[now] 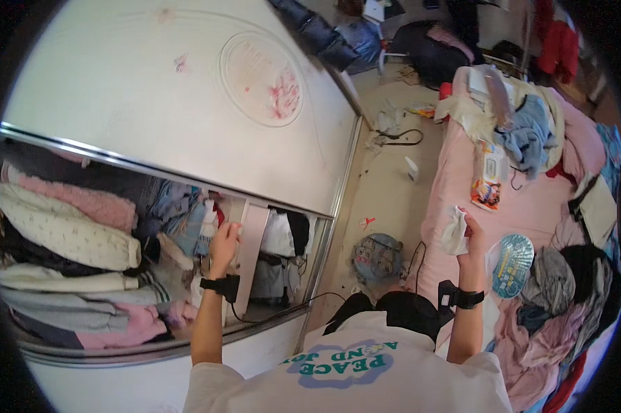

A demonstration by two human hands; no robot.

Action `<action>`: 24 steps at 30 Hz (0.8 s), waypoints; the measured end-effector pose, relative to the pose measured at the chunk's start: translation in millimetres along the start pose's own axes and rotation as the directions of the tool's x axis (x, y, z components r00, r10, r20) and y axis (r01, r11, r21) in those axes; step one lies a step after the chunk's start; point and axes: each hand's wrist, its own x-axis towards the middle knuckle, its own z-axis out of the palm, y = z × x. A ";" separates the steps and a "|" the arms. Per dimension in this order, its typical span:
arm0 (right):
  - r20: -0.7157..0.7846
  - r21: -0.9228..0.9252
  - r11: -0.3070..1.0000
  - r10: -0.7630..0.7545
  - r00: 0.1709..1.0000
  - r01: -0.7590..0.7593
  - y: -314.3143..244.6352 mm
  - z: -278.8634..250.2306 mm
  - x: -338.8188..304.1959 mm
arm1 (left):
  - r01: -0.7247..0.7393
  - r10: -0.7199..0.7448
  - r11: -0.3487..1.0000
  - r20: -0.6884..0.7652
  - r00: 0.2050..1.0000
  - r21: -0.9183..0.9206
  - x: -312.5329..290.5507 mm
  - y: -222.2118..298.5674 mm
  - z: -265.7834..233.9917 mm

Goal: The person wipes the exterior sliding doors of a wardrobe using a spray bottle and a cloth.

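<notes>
Our white shirt (345, 358), with a blue and green print, lies nearest the view, in the lower middle. On our left stands the wardrobe (145, 89), its white sliding door marked with a pink floral oval; below the door its shelves show, packed with clothes (69, 230) in cream, pink and grey. On our right spreads the pink bed (455, 168), heaped along its far side with garments (551, 282) and bedding. Between the two runs a strip of pale floor (386, 199), where we see a round patterned cushion (377, 257). On the bed lie a blue oval fan (513, 267), to the right of our right hand, and a white and orange pack (490, 172), just beyond it.

Our left hand (225, 242) reaches into the wardrobe beside a pale upright panel (252, 241); its fingers are bent, but we cannot tell whether they grip anything. Our right hand (471, 237) is closed, pinching a crumpled white cloth (453, 233) between thumb and fingers at the bed's near edge. Black bands (222, 286) circle both our wrists.
</notes>
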 end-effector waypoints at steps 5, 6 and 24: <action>0.054 -0.001 0.997 0.081 0.995 -0.081 8.7 9.5 24.0 | 0.164 -0.156 0.979 0.070 0.985 -0.122 -85.5 19.7 8.1; 0.051 0.000 0.996 0.094 0.994 -0.094 13.6 9.3 30.5 | 0.178 -0.171 0.976 0.067 0.983 -0.122 -97.2 28.4 8.6; 0.056 -0.158 0.967 0.212 0.976 -0.202 105.7 61.6 -17.9 | 0.339 -0.334 0.854 0.085 0.939 -0.394 -217.4 -11.2 -7.5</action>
